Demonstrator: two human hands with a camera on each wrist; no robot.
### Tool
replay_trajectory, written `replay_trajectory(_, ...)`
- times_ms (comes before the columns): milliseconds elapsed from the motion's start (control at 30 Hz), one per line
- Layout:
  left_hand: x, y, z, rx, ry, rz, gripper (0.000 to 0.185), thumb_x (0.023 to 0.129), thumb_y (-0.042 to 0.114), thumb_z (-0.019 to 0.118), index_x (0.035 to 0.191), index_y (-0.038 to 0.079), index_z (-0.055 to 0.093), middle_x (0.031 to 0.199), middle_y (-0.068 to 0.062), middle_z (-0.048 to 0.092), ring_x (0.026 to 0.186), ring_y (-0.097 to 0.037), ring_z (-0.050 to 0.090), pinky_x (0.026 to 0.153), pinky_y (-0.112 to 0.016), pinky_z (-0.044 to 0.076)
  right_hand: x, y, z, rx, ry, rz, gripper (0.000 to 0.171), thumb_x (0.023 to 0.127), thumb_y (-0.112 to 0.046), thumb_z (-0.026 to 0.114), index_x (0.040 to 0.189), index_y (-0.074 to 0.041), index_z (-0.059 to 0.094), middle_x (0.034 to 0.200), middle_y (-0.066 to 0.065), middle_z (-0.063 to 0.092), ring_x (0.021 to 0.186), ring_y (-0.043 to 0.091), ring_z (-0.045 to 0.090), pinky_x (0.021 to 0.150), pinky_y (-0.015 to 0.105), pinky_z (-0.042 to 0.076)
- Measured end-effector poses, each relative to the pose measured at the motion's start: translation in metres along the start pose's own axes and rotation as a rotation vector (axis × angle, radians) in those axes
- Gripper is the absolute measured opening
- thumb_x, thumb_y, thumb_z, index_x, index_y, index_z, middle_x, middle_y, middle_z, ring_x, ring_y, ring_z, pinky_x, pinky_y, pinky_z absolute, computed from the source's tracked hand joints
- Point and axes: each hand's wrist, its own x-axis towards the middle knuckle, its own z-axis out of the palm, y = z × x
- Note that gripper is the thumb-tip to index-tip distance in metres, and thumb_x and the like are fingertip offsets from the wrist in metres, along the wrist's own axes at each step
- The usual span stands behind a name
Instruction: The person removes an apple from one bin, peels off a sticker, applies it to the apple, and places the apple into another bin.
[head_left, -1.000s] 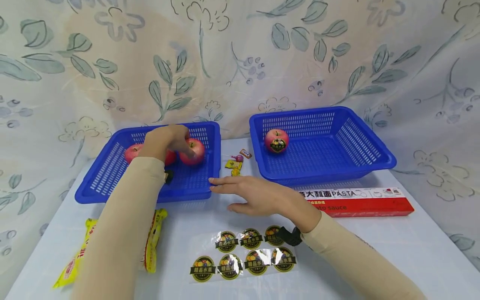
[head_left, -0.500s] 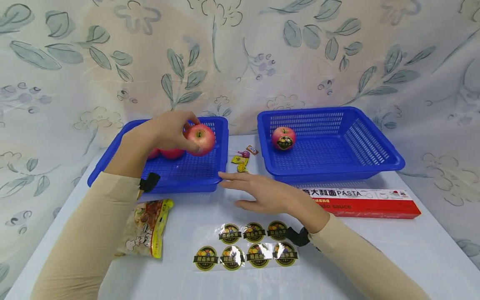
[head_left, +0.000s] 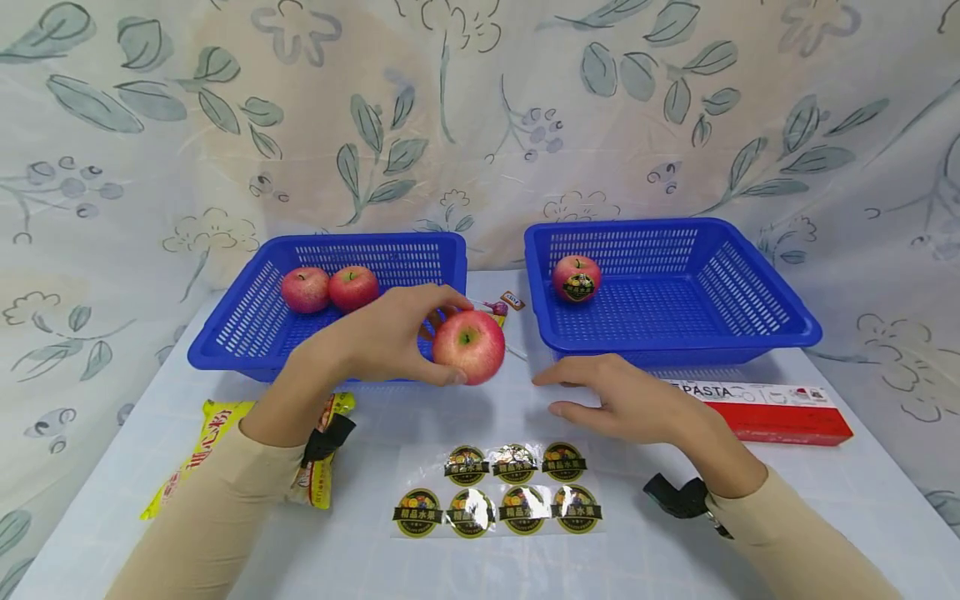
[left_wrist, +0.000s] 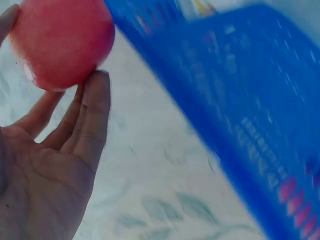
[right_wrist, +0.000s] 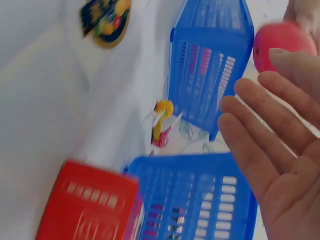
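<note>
Now the left hand (head_left: 375, 346) is gripping a round red apple (head_left: 468, 347), lifted out of the left blue plastic basket (head_left: 225, 342) and hovering at twelve o'clock of the glossy sticker sheet (head_left: 495, 500); the right hand (head_left: 622, 400) is lying relaxed, empty, at the apple's three o'clock.

My table (head_left: 750, 517) carries a red pasta box (head_left: 765, 408), a yellow snack bag (head_left: 202, 437), and small sweets (head_left: 504, 305) between two baskets.
</note>
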Motion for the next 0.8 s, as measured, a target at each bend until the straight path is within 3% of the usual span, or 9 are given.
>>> replay_trajectory(133, 0.005, 0.014, 0.028, 0.043, -0.073, 0.046, 0.072, 0.077, 0.044, 0.087, 0.138, 0.019, 0.057, 0.12, 0.006, 0.063, 0.104, -0.011, 0.06, 0.088, -0.031, 0.056, -0.013, 0.006, -0.002, 0.007, 0.015, 0.063, 0.032, 0.097, -0.02, 0.072, 0.128, -0.012, 0.07, 0.125, -0.002, 0.072, 0.107, 0.015, 0.07, 0.091, 0.035, 0.059)
replay_trajectory(267, 0.012, 0.022, 0.055, 0.179, -0.131, 0.032, 0.069, 0.081, 0.047, 0.082, 0.138, 0.018, 0.056, 0.127, 0.001, 0.061, 0.107, -0.016, 0.06, 0.09, -0.032, 0.055, -0.02, 0.011, -0.002, 0.015, 0.012, 0.084, 0.03, 0.097, -0.018, 0.072, 0.126, -0.011, 0.071, 0.122, 0.002, 0.073, 0.106, 0.019, 0.072, 0.09, 0.037, 0.059)
replay_trajectory(433, 0.02, 0.023, 0.084, 0.29, -0.148, 0.009, 0.068, 0.086, 0.046, 0.081, 0.139, 0.011, 0.055, 0.12, -0.006, 0.061, 0.1, -0.022, 0.064, 0.091, -0.037, 0.056, -0.024, 0.015, 0.003, 0.016, 0.004, 0.09, 0.028, 0.097, -0.018, 0.072, 0.124, -0.01, 0.072, 0.119, 0.002, 0.074, 0.102, 0.016, 0.072, 0.089, 0.035, 0.06)
replay_trajectory(600, 0.022, 0.016, 0.093, 0.282, -0.147, -0.039, 0.076, 0.091, 0.045, 0.076, 0.149, 0.005, 0.047, 0.133, -0.012, 0.06, 0.114, -0.028, 0.063, 0.103, -0.043, 0.052, -0.022, 0.018, 0.008, 0.035, -0.014, 0.056, 0.028, 0.097, -0.016, 0.072, 0.123, -0.009, 0.072, 0.119, 0.002, 0.074, 0.104, 0.016, 0.072, 0.09, 0.036, 0.06)
replay_trajectory(800, 0.011, 0.007, 0.097, 0.197, -0.153, -0.118, 0.085, 0.095, 0.045, 0.071, 0.157, 0.001, 0.034, 0.151, -0.018, 0.049, 0.14, -0.033, 0.049, 0.117, -0.047, 0.04, -0.016, 0.017, 0.013, 0.047, -0.016, -0.003, 0.027, 0.096, -0.013, 0.073, 0.122, -0.009, 0.073, 0.117, 0.0, 0.075, 0.103, 0.012, 0.07, 0.088, 0.034, 0.059)
